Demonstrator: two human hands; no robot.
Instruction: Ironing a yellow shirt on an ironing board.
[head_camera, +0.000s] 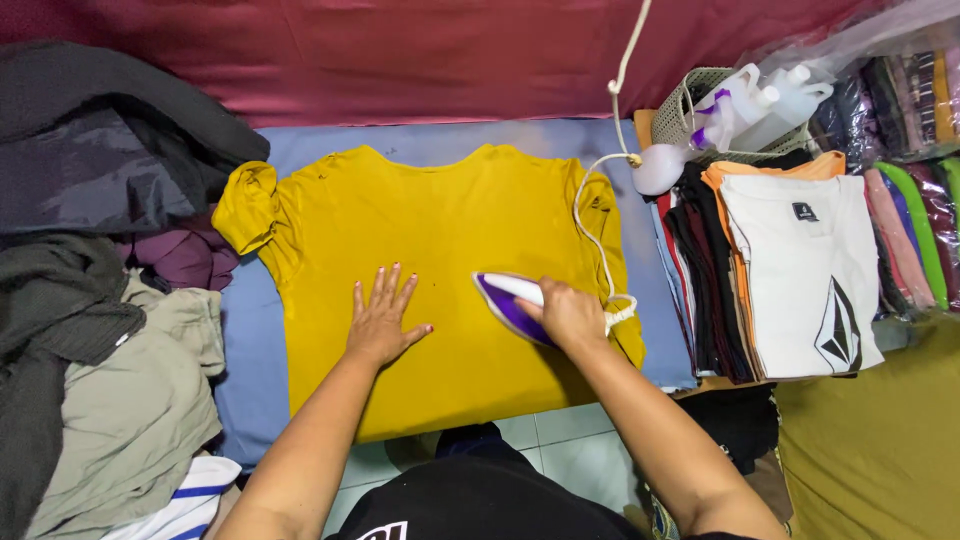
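On the blue ironing board (250, 400) lies a soft, limp yellow shirt (440, 240); her left hand (382, 322) presses it flat, fingers spread, while her right hand (570, 315) grips the iron (508, 300).

Both forearms bare — no sleeves, watch or rings seen. Left hand (380, 322): dark-painted nails. Right hand (570, 315): nails hidden. Torso — black garment, white print.

One yellow shirt (440, 270) lies on one blue board (250, 370) with one purple-and-white iron (510, 300) and two hands on it — at far right, one basket (685, 105) holding about three white spray bottles (770, 105) — one folded stack topped by a white shirt (800, 265).
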